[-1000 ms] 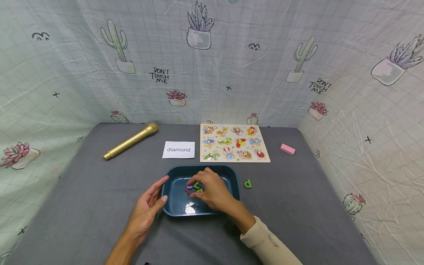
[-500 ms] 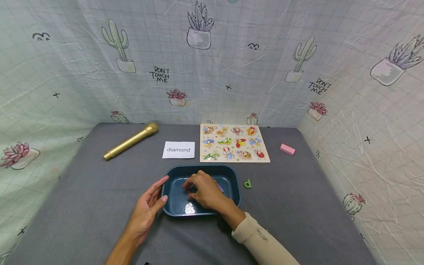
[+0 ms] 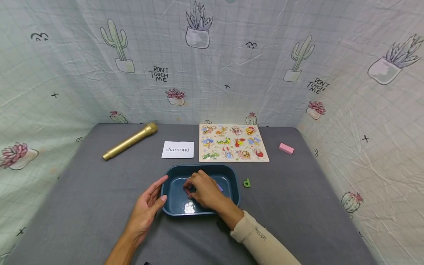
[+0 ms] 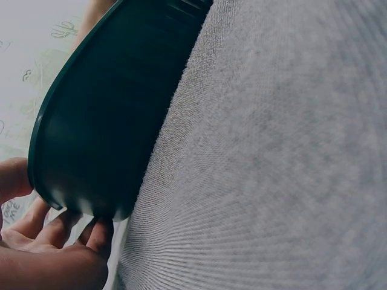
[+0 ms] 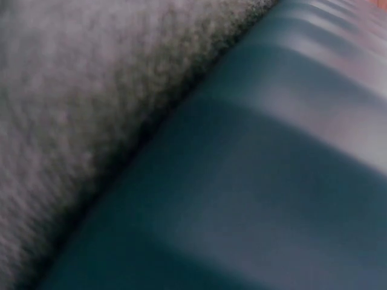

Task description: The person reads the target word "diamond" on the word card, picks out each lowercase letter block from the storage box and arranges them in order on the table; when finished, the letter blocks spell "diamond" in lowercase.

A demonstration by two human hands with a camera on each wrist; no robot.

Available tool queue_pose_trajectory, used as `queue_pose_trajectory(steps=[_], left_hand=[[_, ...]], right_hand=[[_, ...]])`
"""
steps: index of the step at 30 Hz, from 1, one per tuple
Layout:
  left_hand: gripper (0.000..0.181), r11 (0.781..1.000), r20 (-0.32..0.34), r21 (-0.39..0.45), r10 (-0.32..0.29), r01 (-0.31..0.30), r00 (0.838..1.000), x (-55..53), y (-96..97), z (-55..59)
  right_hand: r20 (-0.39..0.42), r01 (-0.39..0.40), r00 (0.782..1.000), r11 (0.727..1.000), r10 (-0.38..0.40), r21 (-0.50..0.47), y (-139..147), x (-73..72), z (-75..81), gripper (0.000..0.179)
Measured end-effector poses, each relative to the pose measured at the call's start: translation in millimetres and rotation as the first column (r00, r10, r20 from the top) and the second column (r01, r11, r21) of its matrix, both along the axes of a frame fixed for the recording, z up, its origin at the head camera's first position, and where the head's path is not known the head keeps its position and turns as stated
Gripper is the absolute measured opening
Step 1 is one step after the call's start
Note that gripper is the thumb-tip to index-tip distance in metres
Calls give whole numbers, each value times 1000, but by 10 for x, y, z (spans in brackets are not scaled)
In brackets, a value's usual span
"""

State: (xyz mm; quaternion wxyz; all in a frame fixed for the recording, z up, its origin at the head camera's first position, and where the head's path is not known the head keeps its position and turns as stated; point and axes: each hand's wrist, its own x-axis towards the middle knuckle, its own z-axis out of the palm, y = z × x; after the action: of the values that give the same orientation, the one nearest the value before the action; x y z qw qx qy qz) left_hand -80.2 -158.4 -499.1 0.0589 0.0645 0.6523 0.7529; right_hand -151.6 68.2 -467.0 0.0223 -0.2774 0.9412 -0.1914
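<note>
My left hand [image 3: 148, 206] rests at the left end of a dark blue tray [image 3: 175, 208], its thumb and index fingertips on the rim. In the left wrist view, several fingers [image 4: 57, 232] touch the tray's outer wall. Inside the tray is my right hand [image 3: 205, 189], fingers bent down over small coloured pieces. A red piece [image 3: 187, 191] shows between its thumb and index finger; whether they pinch it cannot be told. Beside the hand, a purple piece [image 3: 220, 188] is partly visible. Right of the tray lies a green letter [image 3: 246, 183]. The right wrist view shows only blurred tray wall and cloth.
Behind the tray lie a white card [image 3: 177, 149] reading "diamond" and a wooden insect puzzle board [image 3: 233, 142]. A gold microphone [image 3: 130, 141] is at the back left, a pink block [image 3: 286, 148] at the right. Printed fabric [image 3: 212, 99] hangs around the grey table.
My right hand has reached down and slightly left onto the pieces, covering the green and yellow ones seen earlier. The purple piece now shows right of it. My left hand stays on the tray.
</note>
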Motion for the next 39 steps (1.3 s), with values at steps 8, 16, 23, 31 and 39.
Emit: queue_pose_trajectory(steps=[8, 16, 23, 31, 39], left_hand=[[61, 1000, 0, -4, -3, 3, 1000, -4, -1, 11], [61, 1000, 14, -4, -9, 9, 1000, -4, 7, 2], [61, 1000, 40, -16, -4, 5, 999, 12, 13, 14], [60, 1000, 29, -10, 5, -5, 1000, 5, 14, 31], [60, 1000, 31, -24, 11, -11, 999, -1, 8, 44]], right_hand=[[40, 16, 999, 1000, -16, 0, -1, -19, 9, 22], [14, 18, 1000, 999, -18, -36, 17, -18, 16, 23], [-25, 27, 999, 995, -29, -92, 52, 34, 86, 27], [-49, 43, 997, 979, -54, -199, 177, 100, 263, 26], [-69, 86, 992, 965, -106, -248, 419, 131, 409, 29]])
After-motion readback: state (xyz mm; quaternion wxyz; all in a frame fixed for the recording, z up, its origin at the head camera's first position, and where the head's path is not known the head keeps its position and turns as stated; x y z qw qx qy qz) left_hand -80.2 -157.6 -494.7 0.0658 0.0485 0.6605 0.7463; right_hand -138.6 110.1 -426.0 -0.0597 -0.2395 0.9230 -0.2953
